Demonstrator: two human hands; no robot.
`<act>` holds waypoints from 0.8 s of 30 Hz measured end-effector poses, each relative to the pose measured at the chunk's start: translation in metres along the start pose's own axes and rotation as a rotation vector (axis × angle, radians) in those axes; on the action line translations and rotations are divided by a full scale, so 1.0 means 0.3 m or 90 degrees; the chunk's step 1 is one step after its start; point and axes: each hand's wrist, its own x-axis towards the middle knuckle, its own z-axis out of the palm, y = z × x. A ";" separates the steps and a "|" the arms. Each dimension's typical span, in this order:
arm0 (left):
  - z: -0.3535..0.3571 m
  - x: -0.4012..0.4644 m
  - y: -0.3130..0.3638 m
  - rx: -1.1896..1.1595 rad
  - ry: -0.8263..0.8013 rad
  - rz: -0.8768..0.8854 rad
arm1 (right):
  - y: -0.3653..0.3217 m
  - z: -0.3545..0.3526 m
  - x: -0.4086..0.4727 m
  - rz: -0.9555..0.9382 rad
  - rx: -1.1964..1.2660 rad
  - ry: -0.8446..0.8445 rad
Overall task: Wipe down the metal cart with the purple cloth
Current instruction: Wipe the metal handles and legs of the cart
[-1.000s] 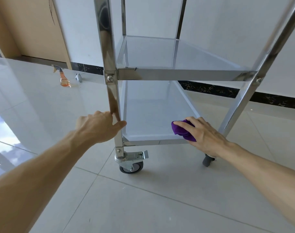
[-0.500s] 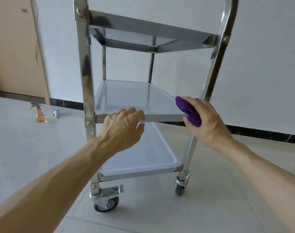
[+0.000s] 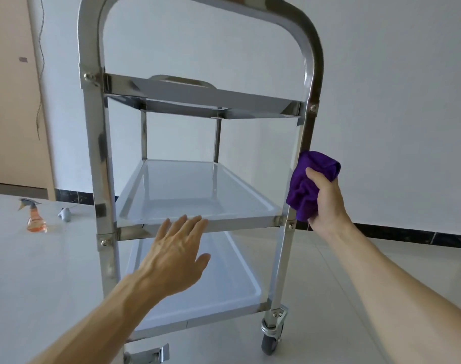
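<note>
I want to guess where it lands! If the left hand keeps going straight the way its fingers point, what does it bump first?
Probably the front rim of the middle shelf: the left hand has its fingertips right at it, though depth is unclear.

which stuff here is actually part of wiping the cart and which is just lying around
Part of the job:
- metal cart
- purple cloth, bunched in the right hand against the cart's right post
- left hand, open, fingertips at the middle shelf's front rail

Just lying about:
- spray bottle with orange liquid, on the floor to the left
- small grey object beside it, too small to identify
</note>
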 end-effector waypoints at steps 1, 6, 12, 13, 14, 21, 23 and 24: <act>0.005 -0.005 -0.007 -0.004 0.003 0.005 | 0.001 -0.007 0.006 0.012 0.012 -0.015; 0.020 -0.007 -0.018 -0.028 0.033 0.006 | -0.009 -0.033 0.017 0.026 -0.021 -0.076; 0.017 -0.050 -0.093 -0.009 0.056 0.015 | -0.022 -0.028 -0.026 0.012 -0.105 -0.154; 0.010 -0.061 -0.110 -0.014 0.061 0.018 | -0.024 -0.027 -0.036 0.007 -0.112 -0.175; 0.002 -0.071 -0.127 -0.019 0.066 0.021 | -0.026 -0.025 -0.047 0.005 -0.119 -0.197; -0.056 -0.104 -0.238 -0.097 0.105 -0.006 | -0.052 0.011 -0.129 0.028 -0.142 -0.329; -0.065 -0.114 -0.264 -0.084 0.076 -0.019 | -0.060 0.024 -0.155 0.030 -0.149 -0.351; -0.067 -0.119 -0.276 -0.060 0.050 -0.025 | -0.065 0.028 -0.168 0.033 -0.157 -0.361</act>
